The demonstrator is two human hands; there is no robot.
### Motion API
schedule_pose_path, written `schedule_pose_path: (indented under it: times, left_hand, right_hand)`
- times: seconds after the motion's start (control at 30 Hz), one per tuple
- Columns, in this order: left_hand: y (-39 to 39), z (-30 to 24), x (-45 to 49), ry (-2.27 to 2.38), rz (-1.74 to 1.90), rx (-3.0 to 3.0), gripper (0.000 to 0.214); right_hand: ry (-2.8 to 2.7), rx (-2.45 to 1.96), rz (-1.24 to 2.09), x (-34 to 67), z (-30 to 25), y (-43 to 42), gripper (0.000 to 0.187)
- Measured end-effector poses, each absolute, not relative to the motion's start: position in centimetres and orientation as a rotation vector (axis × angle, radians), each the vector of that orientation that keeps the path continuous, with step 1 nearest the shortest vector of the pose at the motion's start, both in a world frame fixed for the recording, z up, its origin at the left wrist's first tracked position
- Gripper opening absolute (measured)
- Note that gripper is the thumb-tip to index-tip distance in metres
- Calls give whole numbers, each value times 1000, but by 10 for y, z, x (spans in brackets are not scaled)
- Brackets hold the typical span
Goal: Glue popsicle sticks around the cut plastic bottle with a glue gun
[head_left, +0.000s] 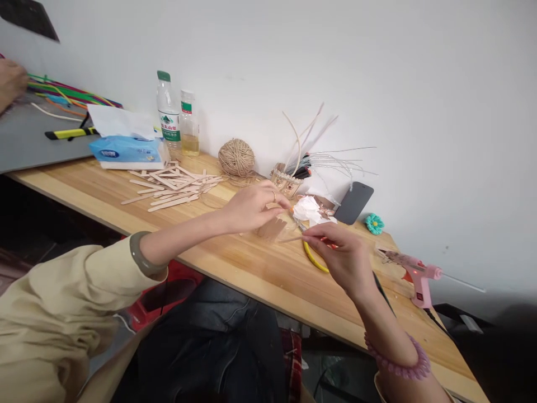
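My right hand (342,252) pinches one end of a thin wooden craft stick (291,239), held low over the table. To its left, my left hand (255,207) hovers with the thumb apart from the fingers, and I see nothing held in it. Below the left hand lies a row of wooden sticks (271,228), partly covered by it. A small orange tip shows by the left fingertips; what it belongs to is unclear. Crumpled white paper (308,209) sits just behind my right hand. A curved yellow handle (312,258) lies beneath that hand, mostly hidden.
Loose craft sticks (172,184) are piled at left, near a tissue pack (130,152), two bottles (168,120) and a twine ball (236,158). A decorated holder (285,182) and phone (354,202) stand behind. A pink glue gun (419,280) rests right. Another person's hand (12,81) is far left.
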State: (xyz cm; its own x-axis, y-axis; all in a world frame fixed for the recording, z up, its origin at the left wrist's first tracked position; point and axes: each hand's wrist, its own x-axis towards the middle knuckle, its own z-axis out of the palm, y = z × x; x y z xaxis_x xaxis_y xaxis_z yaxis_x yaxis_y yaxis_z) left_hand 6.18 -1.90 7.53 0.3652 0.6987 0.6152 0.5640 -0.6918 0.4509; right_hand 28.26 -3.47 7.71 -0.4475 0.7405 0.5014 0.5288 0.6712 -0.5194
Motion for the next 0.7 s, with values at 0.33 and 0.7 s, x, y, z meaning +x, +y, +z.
schedule_pose_path:
  times: [0.33, 0.7]
  left_hand:
    - [6, 72, 52, 1057, 741, 2631, 36]
    - [15, 71, 55, 1082, 417, 2723, 36]
  right_hand:
    - [-2325, -911, 65, 272, 54, -26, 9]
    - [-2398, -787, -174, 271, 49, -16, 11]
